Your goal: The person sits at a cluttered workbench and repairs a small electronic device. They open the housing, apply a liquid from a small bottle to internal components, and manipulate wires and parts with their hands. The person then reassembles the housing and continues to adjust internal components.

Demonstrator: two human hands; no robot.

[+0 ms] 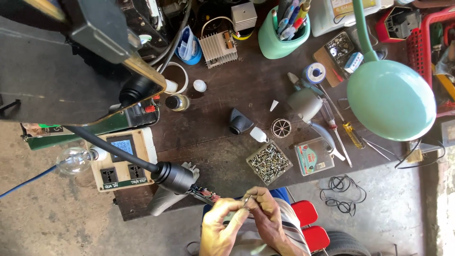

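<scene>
Both my hands meet at the bottom middle, below the workbench edge. My left hand [222, 227] curls around a small part next to an opened dark power tool [175, 182] with an exposed circuit board [204, 193] and a thick black cord. My right hand [265, 211] pinches a thin metal piece [247, 200] between fingertips, touching the left hand's fingers. What exactly the left hand grips is hidden by the fingers.
A tray of screws [269, 162] lies near my hands. On the dark bench [218, 142] are a socket panel with a meter [124, 159], a bulb [73, 161], a green lamp [391, 99], screwdrivers [350, 132], a heatsink [218, 48], a green pen pot [283, 29]. A red stool [310, 225] stands below.
</scene>
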